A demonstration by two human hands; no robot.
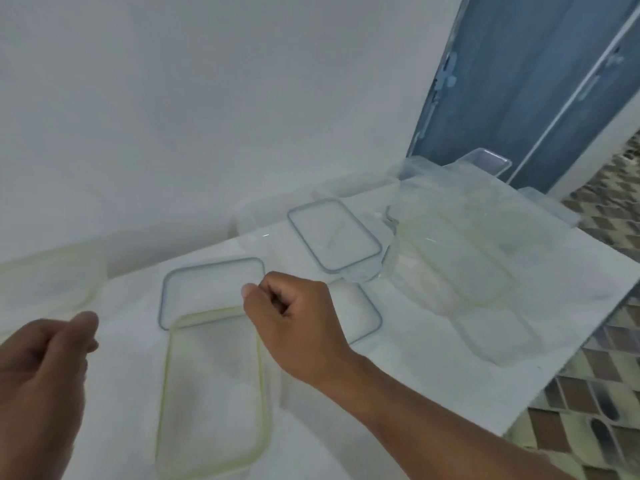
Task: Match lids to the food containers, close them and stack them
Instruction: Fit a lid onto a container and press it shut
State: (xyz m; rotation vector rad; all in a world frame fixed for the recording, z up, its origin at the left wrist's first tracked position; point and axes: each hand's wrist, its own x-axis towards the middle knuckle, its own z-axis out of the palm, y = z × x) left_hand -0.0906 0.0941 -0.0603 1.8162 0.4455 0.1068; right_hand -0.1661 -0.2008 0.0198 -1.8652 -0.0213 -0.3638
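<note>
White tabletop [571,265] against a white wall. Nearest: large clear rectangular plastic lid with yellow-green seal [211,393], its far edge overlapping a clear lid with grey-blue seal [207,285]. Right hand [298,317] sits at the yellow-sealed lid's far right corner, fingers curled, thumb against forefinger; whether it pinches the rim cannot be told. It partly hides a second grey-sealed lid [363,313]. A third grey-sealed lid [334,235] lies further back. Left hand [45,368] low at left, blurred, loosely curled, holding nothing. Right side: another big yellow-sealed clear piece [460,258]. Clear plastic tubs [485,161] at the back, near a blue door [519,81].
</note>
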